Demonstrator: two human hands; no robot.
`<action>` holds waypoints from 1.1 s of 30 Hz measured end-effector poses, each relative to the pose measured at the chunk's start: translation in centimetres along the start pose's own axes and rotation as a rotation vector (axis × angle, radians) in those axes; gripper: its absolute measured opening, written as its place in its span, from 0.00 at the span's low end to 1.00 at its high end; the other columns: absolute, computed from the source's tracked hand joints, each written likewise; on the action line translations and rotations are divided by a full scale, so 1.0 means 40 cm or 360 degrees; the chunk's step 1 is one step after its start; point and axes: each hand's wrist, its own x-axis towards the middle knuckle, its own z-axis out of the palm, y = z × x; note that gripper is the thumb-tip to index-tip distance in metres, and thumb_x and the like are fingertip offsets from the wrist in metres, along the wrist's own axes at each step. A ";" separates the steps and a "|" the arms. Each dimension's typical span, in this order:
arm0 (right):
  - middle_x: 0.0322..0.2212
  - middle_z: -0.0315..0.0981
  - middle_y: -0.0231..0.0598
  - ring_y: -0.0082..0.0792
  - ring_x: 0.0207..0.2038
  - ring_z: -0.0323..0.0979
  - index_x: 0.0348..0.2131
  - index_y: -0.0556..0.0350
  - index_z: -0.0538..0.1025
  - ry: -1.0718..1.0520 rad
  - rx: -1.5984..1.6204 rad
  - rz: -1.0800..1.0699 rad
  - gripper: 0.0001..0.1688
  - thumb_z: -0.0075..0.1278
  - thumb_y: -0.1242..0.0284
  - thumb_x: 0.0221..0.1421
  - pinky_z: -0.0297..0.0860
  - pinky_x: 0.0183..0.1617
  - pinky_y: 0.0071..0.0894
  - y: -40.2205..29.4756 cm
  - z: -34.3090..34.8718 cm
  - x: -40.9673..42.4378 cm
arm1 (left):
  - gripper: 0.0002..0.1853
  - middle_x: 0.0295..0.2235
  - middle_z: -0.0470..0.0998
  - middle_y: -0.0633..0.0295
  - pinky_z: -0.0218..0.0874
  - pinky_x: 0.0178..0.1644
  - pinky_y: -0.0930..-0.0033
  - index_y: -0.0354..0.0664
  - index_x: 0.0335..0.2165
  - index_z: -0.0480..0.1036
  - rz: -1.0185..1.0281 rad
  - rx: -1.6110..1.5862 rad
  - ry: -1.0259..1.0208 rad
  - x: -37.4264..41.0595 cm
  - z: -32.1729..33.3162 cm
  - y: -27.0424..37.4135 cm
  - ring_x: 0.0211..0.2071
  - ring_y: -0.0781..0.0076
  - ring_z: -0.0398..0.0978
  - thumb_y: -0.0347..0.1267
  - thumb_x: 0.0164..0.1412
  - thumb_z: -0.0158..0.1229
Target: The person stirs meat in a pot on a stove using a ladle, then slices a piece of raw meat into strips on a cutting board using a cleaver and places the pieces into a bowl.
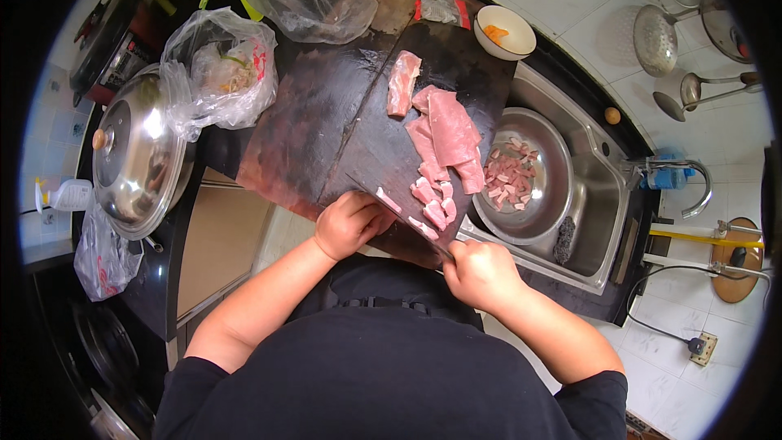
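My right hand grips the handle of a kitchen knife, whose blade slants away to the upper left over a dark, worn cutting board. On the near side of the blade, my left hand has curled fingers on a piece of pink meat, partly hidden by them. Thin cut strips lie along the blade's far side. Several thick chunks rest beyond the knife. Farther back are flat slabs of raw meat and a separate, paler piece.
Right of the board, a metal basin with cut meat stands in a steel sink. A white bowl and a packet sit at the back. Plastic bags and a lidded pan are on the left.
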 end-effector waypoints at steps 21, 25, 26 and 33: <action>0.18 0.72 0.47 0.49 0.22 0.73 0.24 0.58 0.72 0.0178 0.0007 -0.0100 0.11 0.49 0.67 0.48 0.69 0.27 0.45 0.033 -0.005 -0.026 | 0.09 0.31 0.72 0.59 0.66 0.35 0.65 0.38 0.27 0.74 0.0116 -0.0001 0.0138 0.002 0.000 -0.008 0.31 0.60 0.72 0.25 0.41 0.62; 0.18 0.71 0.48 0.51 0.21 0.72 0.23 0.58 0.71 0.0059 -0.0044 -0.0090 0.11 0.49 0.67 0.48 0.69 0.27 0.46 0.010 -0.009 -0.023 | 0.10 0.29 0.72 0.60 0.65 0.31 0.65 0.38 0.26 0.74 0.0102 -0.0016 0.0088 -0.005 0.000 -0.008 0.29 0.61 0.71 0.25 0.39 0.63; 0.18 0.71 0.49 0.52 0.21 0.72 0.23 0.58 0.71 0.0033 -0.0047 -0.0079 0.11 0.49 0.67 0.48 0.69 0.27 0.47 0.010 -0.007 -0.018 | 0.10 0.29 0.72 0.60 0.66 0.30 0.65 0.38 0.26 0.74 0.0092 -0.0013 0.0072 -0.007 0.000 -0.008 0.29 0.61 0.71 0.25 0.38 0.63; 0.19 0.72 0.55 0.54 0.25 0.73 0.25 0.60 0.74 0.0005 0.0199 -0.0059 0.15 0.46 0.66 0.51 0.70 0.31 0.50 -0.053 0.036 0.164 | 0.10 0.26 0.73 0.62 0.66 0.30 0.66 0.41 0.22 0.74 0.0020 0.0028 0.0062 0.001 0.006 0.000 0.26 0.62 0.72 0.27 0.33 0.64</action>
